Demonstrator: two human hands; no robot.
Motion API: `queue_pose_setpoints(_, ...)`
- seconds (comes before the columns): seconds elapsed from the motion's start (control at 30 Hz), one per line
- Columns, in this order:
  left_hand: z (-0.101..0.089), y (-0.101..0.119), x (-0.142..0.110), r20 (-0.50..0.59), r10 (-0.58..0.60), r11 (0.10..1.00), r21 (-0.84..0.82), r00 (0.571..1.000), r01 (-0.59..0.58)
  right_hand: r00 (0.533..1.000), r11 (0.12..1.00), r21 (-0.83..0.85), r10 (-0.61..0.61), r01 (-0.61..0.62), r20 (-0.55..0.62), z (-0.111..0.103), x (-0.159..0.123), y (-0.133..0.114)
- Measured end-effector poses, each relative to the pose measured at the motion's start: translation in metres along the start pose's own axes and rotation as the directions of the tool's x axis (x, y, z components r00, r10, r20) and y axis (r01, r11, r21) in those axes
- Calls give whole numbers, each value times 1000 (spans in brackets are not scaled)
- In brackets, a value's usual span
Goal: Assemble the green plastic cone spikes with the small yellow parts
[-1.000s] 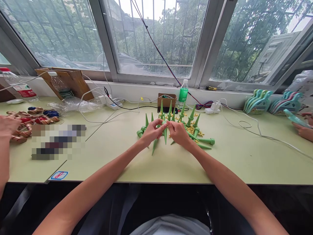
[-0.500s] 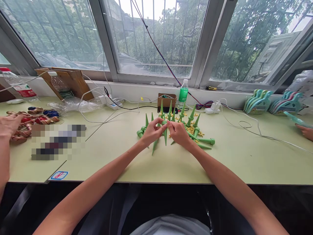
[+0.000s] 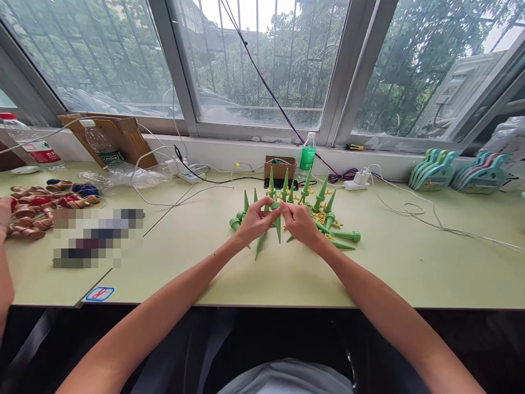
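Over the middle of the table, my left hand (image 3: 259,220) grips a green plastic watering spike (image 3: 278,231) by its ribbed cap, with the point hanging down. My right hand (image 3: 300,220) is closed in a pinch against the side of that cap, and its fingers hide whatever is between them. Behind both hands stand several green watering spikes (image 3: 321,197), points up on their caps, some with small yellow valves. More lie on their sides, such as a spike (image 3: 346,236) to the right. A pile of small yellow valves (image 3: 324,220) sits among them.
A small cardboard box (image 3: 280,167) and a green-labelled bottle (image 3: 307,155) stand behind the spikes. White cables (image 3: 430,213) cross the table. At left are wooden figures (image 3: 36,210) near another person's arm (image 3: 5,268); pastel plastic pieces (image 3: 435,169) stand at right.
My hands stay nearly in place; the held spike's tip shifts slightly right. The other person's hand at left draws back leftward. At right, another person's hand with a light blue piece has left view.
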State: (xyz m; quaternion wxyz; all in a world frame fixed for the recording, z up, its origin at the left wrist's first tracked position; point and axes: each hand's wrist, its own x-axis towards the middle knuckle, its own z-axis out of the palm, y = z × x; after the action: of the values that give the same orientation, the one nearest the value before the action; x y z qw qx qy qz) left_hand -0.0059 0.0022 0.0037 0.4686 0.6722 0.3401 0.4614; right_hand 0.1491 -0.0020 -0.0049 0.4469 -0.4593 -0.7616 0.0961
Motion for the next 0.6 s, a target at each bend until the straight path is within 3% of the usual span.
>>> queue_pose_setpoints(0.6,2,3,-1,-31,4,1000,11,1000,-4,1000,1000,13,5,-5,0,-1,0,-1)
